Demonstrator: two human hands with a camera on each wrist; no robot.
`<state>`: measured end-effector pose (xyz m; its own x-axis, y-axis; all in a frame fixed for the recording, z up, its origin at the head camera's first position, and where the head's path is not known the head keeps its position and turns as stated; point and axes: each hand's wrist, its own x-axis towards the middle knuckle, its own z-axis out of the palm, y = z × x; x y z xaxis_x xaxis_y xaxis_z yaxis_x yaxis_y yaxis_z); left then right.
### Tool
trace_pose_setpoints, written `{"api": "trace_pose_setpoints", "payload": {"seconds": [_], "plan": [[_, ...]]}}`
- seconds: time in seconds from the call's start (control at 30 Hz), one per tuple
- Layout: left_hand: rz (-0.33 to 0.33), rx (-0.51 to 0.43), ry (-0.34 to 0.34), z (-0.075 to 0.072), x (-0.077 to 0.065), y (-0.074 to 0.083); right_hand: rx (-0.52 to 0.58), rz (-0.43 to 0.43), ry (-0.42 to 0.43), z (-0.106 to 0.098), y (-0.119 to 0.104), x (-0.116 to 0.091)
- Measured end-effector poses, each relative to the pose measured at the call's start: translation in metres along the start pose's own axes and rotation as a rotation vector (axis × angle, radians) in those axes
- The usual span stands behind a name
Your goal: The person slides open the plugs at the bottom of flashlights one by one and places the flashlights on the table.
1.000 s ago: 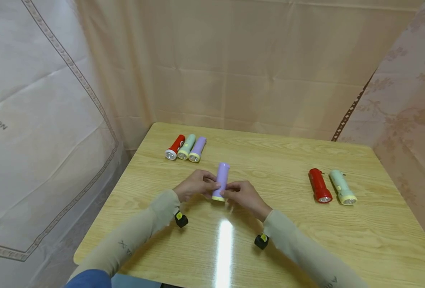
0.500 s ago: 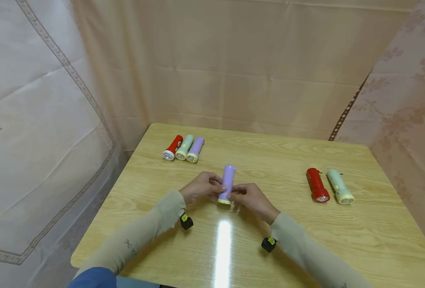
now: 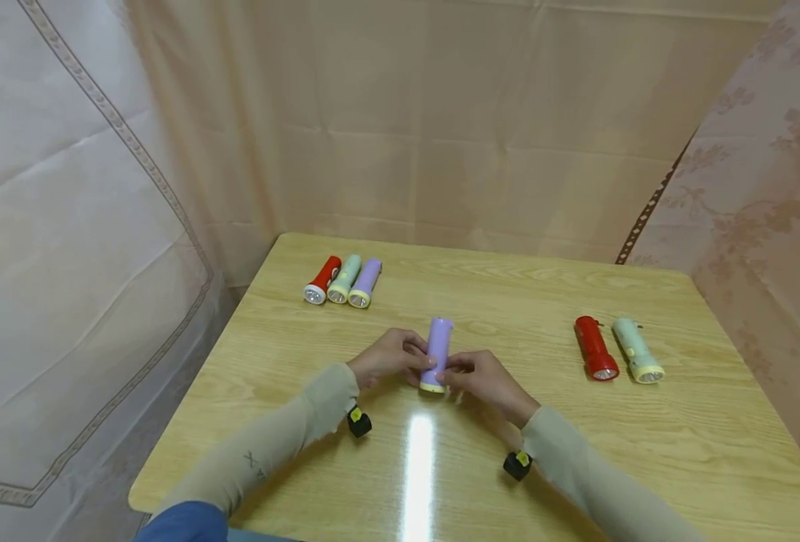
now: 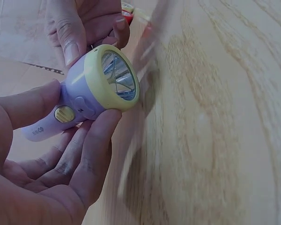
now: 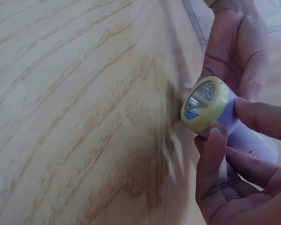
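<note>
A purple flashlight (image 3: 439, 342) with a pale yellow lens ring is held between both hands over the middle of the table, its lens end toward the person. My left hand (image 3: 394, 357) grips it from the left, thumb on top of the barrel and fingers beneath. From the other side my right hand (image 3: 486, 382) pinches it near the head with thumb and fingers. In the left wrist view the flashlight (image 4: 103, 84) shows its clear reflector and a yellow slide switch on the side. The right wrist view shows the yellow ring (image 5: 215, 110) close over the wood.
At the back left of the table (image 3: 291, 482), a red flashlight (image 3: 323, 278), a mint green one (image 3: 345, 278) and another purple one (image 3: 366, 282) lie side by side. On the right lie a larger red flashlight (image 3: 596, 348) and a mint green one (image 3: 637, 350). A curtain (image 3: 454, 135) hangs behind.
Both hands, still holding the purple flashlight, have shifted a little to the right and toward the person. The other flashlights have stayed on the table.
</note>
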<state>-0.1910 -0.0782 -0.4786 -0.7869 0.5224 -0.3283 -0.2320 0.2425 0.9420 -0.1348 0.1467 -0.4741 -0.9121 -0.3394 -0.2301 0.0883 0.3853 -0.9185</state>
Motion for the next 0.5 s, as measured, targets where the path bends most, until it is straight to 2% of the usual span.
{"api": "trace_pose_setpoints", "payload": {"seconds": [0.5], "plan": [[0.033,0.006,-0.028,0.0081,0.0055,-0.0005,0.009,-0.001,0.025,-0.0024,0.006,-0.0036]]}}
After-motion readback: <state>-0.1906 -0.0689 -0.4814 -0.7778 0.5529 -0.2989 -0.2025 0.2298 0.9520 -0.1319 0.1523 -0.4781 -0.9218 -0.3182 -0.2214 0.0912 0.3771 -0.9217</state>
